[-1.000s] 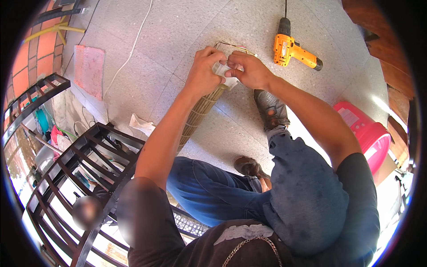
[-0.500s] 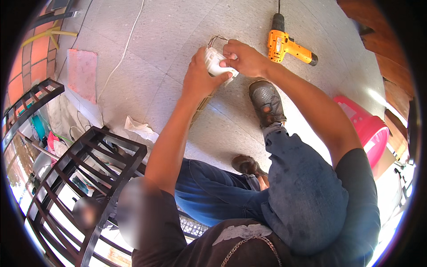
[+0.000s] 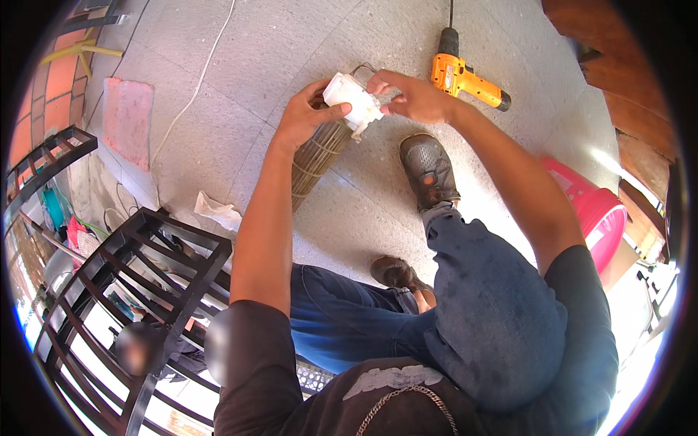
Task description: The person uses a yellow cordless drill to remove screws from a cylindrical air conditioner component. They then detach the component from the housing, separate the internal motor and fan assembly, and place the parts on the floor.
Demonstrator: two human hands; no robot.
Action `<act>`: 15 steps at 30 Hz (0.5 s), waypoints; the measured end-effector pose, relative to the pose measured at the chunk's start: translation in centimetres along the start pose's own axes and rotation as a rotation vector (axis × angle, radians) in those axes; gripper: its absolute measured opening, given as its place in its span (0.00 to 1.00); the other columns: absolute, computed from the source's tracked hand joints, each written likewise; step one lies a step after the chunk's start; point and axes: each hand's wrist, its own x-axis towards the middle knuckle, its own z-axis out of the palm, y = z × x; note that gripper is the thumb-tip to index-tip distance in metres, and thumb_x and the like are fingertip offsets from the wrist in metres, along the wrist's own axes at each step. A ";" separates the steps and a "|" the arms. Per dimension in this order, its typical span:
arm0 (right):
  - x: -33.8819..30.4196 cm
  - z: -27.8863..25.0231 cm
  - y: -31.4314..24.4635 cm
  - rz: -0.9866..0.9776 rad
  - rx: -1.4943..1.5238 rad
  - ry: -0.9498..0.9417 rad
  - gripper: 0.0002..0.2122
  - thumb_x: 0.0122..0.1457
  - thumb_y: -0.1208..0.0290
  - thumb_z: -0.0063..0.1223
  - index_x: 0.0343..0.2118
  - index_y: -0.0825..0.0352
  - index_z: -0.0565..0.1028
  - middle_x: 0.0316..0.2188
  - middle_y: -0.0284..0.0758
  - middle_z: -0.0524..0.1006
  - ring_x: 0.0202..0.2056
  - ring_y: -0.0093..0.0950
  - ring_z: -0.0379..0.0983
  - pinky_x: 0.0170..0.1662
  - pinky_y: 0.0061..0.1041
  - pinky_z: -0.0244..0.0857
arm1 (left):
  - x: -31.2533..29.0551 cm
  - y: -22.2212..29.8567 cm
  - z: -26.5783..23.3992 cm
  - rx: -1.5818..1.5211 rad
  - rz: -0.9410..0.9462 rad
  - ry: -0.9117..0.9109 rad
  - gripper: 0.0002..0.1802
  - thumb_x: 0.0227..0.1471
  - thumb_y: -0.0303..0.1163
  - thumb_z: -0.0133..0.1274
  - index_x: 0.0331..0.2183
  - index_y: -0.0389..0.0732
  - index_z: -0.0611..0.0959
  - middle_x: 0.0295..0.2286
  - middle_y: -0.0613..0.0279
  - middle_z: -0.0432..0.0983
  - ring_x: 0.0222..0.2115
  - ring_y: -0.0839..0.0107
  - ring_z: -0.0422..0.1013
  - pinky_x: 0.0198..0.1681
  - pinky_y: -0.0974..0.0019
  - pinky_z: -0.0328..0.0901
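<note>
The left hand (image 3: 305,120) grips a white plastic piece (image 3: 352,100), thumb laid over its near left side. The right hand (image 3: 414,98) has its fingers bent at the piece's right edge; whether they pinch anything there, I cannot tell. The piece sits at the far end of a ribbed brown cylinder (image 3: 318,161), overlapping it in view, though whether they are joined is unclear. With only one evident grip, a sideways push from the right could twist the piece out of the left hand. Thin dark wires (image 3: 363,65) loop between the piece's far side and the right hand; a tug could strain or snag them. The cylinder slants toward the left forearm and could roll if knocked. To the right, a shoe (image 3: 429,171) stands near the hands, where a dropped part might land. Farther right, an orange drill (image 3: 465,76) lies on the floor (image 3: 291,43), within reach of a stray elbow.
</note>
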 end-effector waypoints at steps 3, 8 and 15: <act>-1.2 1.8 -0.2 -0.004 0.122 0.069 0.24 0.65 0.76 0.64 0.62 0.58 0.70 0.54 0.34 0.75 0.57 0.28 0.72 0.64 0.33 0.72 | 0.3 0.0 -0.7 0.023 -0.014 0.000 0.52 0.45 0.53 0.78 0.63 0.32 0.78 0.56 0.42 0.80 0.57 0.55 0.77 0.63 0.55 0.69; -0.8 2.0 -1.6 -0.012 0.133 0.147 0.17 0.66 0.77 0.60 0.58 0.63 0.79 0.44 0.35 0.81 0.47 0.26 0.77 0.57 0.30 0.73 | 0.5 -0.1 -1.1 -0.061 -0.240 -0.056 0.45 0.57 0.62 0.66 0.60 0.33 0.82 0.52 0.45 0.83 0.54 0.59 0.79 0.60 0.60 0.70; -0.2 1.7 -0.1 -0.044 0.208 0.122 0.14 0.70 0.75 0.56 0.56 0.64 0.83 0.48 0.39 0.85 0.49 0.29 0.81 0.58 0.33 0.74 | 0.6 -1.8 0.7 0.142 -0.226 0.095 0.40 0.65 0.65 0.57 0.55 0.35 0.86 0.47 0.51 0.85 0.47 0.61 0.80 0.53 0.60 0.72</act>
